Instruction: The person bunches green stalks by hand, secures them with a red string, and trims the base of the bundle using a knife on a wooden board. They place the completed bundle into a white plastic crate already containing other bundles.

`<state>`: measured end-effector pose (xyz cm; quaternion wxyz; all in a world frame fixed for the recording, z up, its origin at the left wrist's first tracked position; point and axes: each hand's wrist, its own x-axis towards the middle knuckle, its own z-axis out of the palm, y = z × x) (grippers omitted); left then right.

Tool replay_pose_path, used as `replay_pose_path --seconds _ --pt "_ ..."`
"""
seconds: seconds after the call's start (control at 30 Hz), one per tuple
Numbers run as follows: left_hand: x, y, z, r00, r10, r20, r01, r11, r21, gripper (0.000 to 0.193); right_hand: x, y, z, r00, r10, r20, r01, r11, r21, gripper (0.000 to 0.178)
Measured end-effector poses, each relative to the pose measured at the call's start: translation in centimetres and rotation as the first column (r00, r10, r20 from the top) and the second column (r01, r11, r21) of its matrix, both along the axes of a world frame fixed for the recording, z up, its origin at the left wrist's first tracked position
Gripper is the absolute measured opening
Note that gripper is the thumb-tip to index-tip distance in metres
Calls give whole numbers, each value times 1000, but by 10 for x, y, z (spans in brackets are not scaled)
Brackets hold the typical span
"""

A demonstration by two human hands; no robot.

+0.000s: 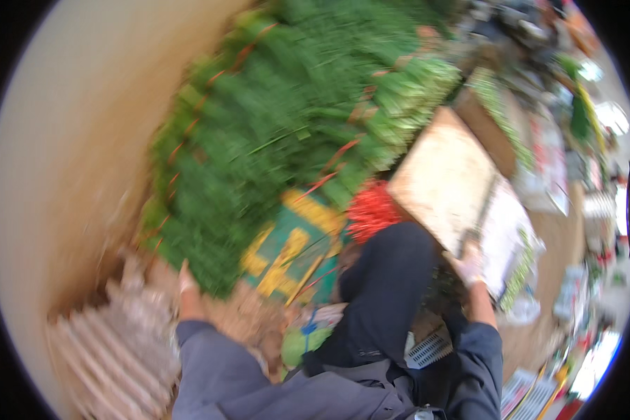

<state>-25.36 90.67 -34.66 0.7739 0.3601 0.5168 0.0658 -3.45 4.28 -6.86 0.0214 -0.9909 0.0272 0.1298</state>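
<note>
My left hand (187, 283) is at the lower left end of a big heap of green leafy bundles (259, 133). One digit points upward beside the leaves; the other fingers are hidden or blurred. Orange-red ties run across the bundles, whose pale cut stalks face right. My right hand (468, 264) is at the lower edge of a tan board (444, 168), where it meets a white surface (507, 231). Something dark shows just above its fingers, too smeared to name. Whether either hand grips anything is not visible.
A bunch of red ties (372, 211) lies beside my dark-trousered knee (392, 269). Left of it is a green and yellow sack (297, 241). Ridged, pale brown material (112, 350) lies at the lower left, beside a wall (70, 154). Blurred clutter fills the right side.
</note>
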Motion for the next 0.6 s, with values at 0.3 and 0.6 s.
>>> replay_pose_path --seconds 0.3,0.6 --pt "35 -15 35 989 24 -145 -42 991 -126 66 -3 6 27 991 -119 -65 115 991 -67 108" --pt "104 -96 139 998 1 -55 10 981 191 63 -11 0 44 998 -42 -40 42 999 4 96"
